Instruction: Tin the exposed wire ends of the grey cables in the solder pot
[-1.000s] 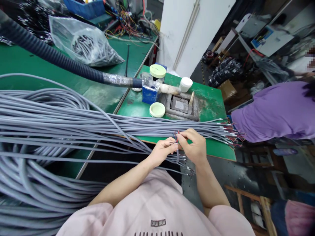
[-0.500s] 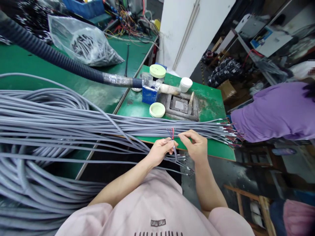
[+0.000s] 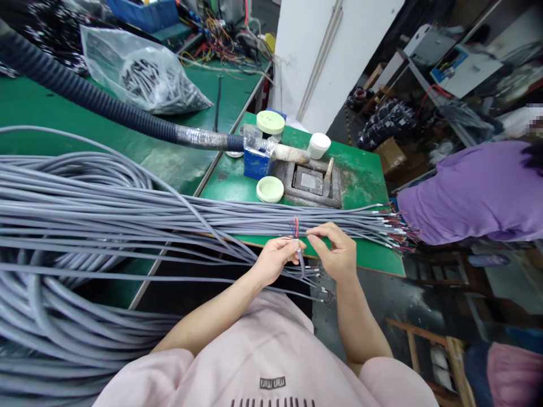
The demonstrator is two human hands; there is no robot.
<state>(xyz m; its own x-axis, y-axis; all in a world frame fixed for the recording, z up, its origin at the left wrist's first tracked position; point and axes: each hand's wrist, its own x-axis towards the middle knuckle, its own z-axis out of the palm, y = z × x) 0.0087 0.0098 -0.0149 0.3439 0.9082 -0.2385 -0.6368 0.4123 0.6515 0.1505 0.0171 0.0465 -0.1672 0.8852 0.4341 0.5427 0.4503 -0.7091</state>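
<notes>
My left hand (image 3: 278,257) pinches a grey cable (image 3: 301,264) just below its stripped end. Thin red, blue and dark wires (image 3: 294,227) fan upward from that end, above my thumb. To the right, my right hand (image 3: 337,249) has its thumb and forefinger brought together at the level of the wires, slightly apart from them. Whatever lies between those fingertips is too small to make out. Behind both hands runs a thick bundle of grey cables (image 3: 237,217), its stripped ends (image 3: 394,229) spread at the right edge of the green table.
A soldering pot (image 3: 311,181) sits on the green table (image 3: 365,169), with a corrugated hose (image 3: 127,113) reaching toward it. Nearby are a pale green lid (image 3: 270,189) and a white tub (image 3: 319,146). Coiled cables (image 3: 63,294) fill the left. A person in purple (image 3: 470,192) is at right.
Both hands stay in nearly the same place. The coloured wires above my left hand have shifted a little and stand slightly closer together.
</notes>
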